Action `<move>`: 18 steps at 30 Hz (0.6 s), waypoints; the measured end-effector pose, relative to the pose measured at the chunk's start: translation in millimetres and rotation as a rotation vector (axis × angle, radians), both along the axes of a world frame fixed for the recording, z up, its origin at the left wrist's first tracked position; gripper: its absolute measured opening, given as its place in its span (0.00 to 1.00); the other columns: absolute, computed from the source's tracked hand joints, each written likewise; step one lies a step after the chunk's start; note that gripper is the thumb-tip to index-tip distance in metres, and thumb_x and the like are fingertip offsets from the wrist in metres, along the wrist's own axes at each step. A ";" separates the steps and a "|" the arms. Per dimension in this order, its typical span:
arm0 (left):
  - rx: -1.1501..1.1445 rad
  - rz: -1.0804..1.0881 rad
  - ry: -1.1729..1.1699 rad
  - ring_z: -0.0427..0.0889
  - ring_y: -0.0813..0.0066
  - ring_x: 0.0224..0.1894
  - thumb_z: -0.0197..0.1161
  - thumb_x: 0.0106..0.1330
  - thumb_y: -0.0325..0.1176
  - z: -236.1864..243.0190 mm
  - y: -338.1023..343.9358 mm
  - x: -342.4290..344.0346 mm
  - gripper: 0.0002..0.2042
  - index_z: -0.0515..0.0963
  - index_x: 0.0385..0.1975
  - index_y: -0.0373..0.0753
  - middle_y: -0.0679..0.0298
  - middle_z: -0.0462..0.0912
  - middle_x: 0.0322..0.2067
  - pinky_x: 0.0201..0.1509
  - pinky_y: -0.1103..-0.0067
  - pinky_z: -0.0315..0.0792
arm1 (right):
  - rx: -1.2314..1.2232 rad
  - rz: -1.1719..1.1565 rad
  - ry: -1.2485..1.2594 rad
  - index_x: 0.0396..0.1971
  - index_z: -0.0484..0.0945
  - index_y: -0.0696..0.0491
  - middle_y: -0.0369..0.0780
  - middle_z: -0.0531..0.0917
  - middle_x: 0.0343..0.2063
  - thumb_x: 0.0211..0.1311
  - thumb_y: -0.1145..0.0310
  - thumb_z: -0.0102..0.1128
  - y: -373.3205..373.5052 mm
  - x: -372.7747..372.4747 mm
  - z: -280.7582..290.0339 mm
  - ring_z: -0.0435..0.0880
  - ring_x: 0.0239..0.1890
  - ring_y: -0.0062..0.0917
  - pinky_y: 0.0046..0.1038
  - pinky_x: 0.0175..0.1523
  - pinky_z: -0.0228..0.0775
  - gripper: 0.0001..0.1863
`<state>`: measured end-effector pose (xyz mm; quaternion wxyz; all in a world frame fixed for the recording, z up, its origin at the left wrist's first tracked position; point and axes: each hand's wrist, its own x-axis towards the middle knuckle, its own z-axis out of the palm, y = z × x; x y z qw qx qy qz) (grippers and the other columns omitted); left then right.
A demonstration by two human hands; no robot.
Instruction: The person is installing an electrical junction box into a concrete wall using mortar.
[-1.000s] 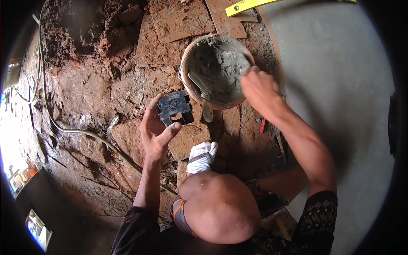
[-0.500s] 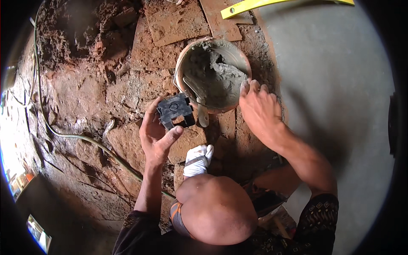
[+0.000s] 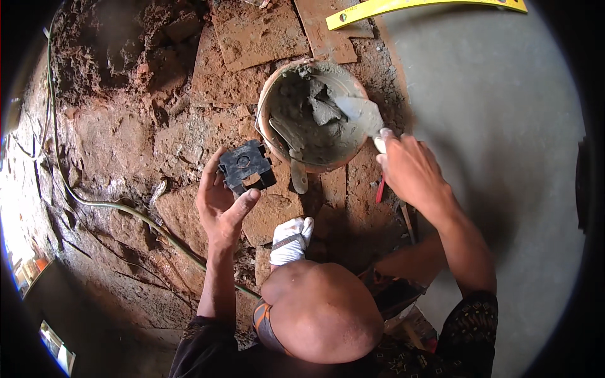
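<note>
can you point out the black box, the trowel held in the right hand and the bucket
Black box (image 3: 244, 165): head view, on its flat upper face.
Trowel (image 3: 362, 115): head view, on the middle of its blade.
Bucket (image 3: 324, 167): head view, on the near side of its rim.

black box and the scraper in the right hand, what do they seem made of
The black box looks like matt moulded plastic: thin walls, neat cut-outs. The scraper has a thin, smooth grey blade, probably metal; its whitish handle, mostly hidden, could be plastic or wood.
</note>
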<state>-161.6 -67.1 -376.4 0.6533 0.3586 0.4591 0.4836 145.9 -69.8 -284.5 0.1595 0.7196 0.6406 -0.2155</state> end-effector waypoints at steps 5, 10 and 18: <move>0.059 -0.019 -0.049 0.78 0.57 0.62 0.80 0.54 0.27 -1.7 -5.5 -2.3 0.45 0.60 0.71 0.27 0.46 0.76 0.59 0.69 0.62 0.71 | -0.057 -0.171 0.380 0.41 0.80 0.64 0.56 0.84 0.31 0.66 0.69 0.62 2.6 5.0 -29.0 0.85 0.40 0.53 0.45 0.44 0.74 0.12; 0.023 -0.054 -0.061 0.78 0.58 0.62 0.80 0.54 0.26 -2.6 -2.0 3.6 0.45 0.61 0.71 0.27 0.47 0.77 0.59 0.68 0.62 0.71 | 0.014 -0.231 0.452 0.35 0.78 0.63 0.56 0.84 0.30 0.64 0.68 0.65 15.1 -9.8 -56.9 0.86 0.38 0.51 0.45 0.44 0.73 0.11; 0.026 -0.070 -0.065 0.77 0.59 0.63 0.81 0.52 0.26 -1.1 6.9 -6.0 0.47 0.59 0.72 0.27 0.47 0.76 0.60 0.69 0.63 0.70 | -0.032 -0.299 0.640 0.38 0.79 0.60 0.40 0.80 0.21 0.67 0.67 0.63 17.4 2.6 -61.6 0.81 0.24 0.21 0.31 0.27 0.72 0.11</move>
